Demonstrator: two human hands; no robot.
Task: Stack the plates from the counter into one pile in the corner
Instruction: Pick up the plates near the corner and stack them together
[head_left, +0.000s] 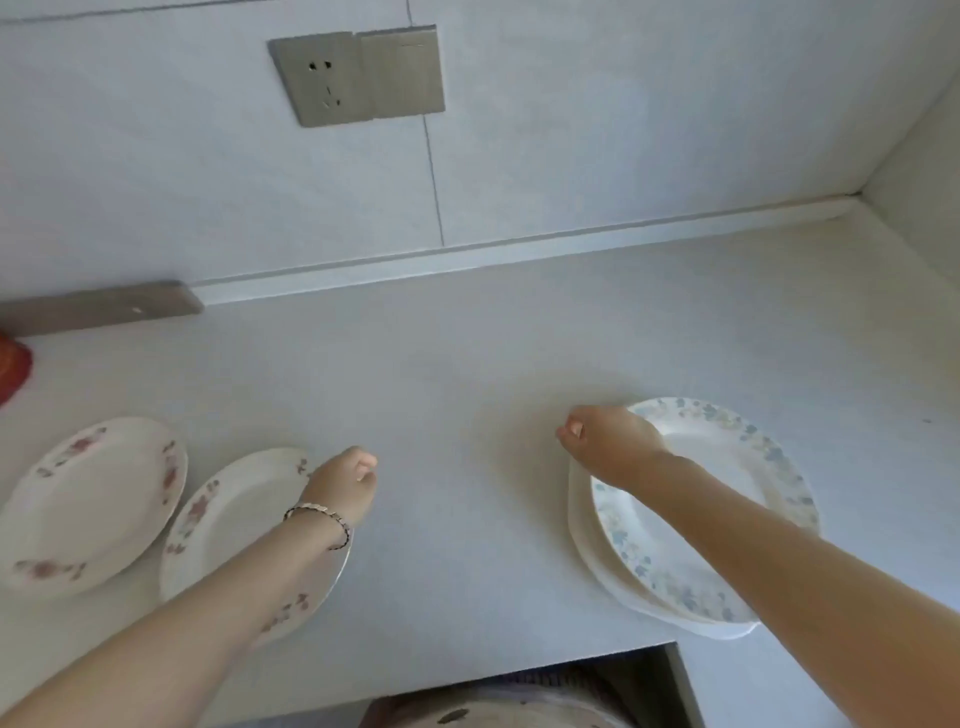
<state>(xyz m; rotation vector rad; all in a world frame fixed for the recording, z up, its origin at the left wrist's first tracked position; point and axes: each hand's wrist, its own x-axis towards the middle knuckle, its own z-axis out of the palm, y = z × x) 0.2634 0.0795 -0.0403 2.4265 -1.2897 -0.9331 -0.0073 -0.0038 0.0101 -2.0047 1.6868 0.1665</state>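
The right hand has its fingers curled together over the far left rim of a blue-flowered plate, seemingly gripping it. That plate lies skewed on a white plate, whose edge shows just below those fingers. The pair sits at the front edge of the table, and the corner lies well beyond the fingers, up and to the right. A rim hold probably suits lifting or sliding the pair there.

The left hand has its fingers curled just past the right rim of a pink-flowered plate. I cannot tell whether they hold the rim or nothing. A second pink plate lies further left of them, its edge close to the first.

A wall socket is above. No brand or writing can be read anywhere.
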